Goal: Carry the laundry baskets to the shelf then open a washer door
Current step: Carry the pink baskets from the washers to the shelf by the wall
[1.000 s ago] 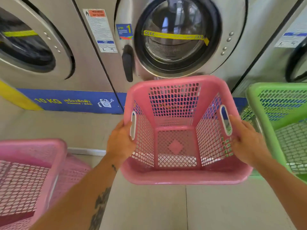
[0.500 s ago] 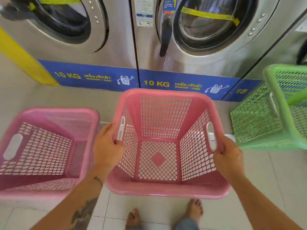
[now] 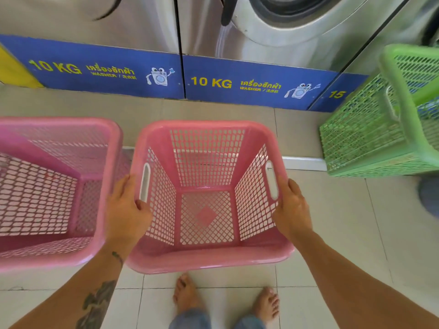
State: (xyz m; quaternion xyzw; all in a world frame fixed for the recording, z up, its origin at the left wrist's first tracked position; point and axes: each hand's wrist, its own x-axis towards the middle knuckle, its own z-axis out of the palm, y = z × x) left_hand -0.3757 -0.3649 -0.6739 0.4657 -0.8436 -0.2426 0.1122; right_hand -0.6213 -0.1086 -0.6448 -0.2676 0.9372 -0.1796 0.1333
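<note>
Left hand (image 3: 127, 211) and right hand (image 3: 293, 210) clamped on side rims of pink basket (image 3: 206, 257), held centre above tiled floor (image 3: 344, 233). Second pink basket (image 3: 54, 255) just left, green basket (image 3: 370, 129) far right, washer door (image 3: 297, 22) beyond.

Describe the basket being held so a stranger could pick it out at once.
Start at the row of steel washers with blue 10 KG strips. Three baskets sit before them: pink basket, green basket, and between them the middle pink basket. Only it has the left hand and right hand gripping its sides.
</note>
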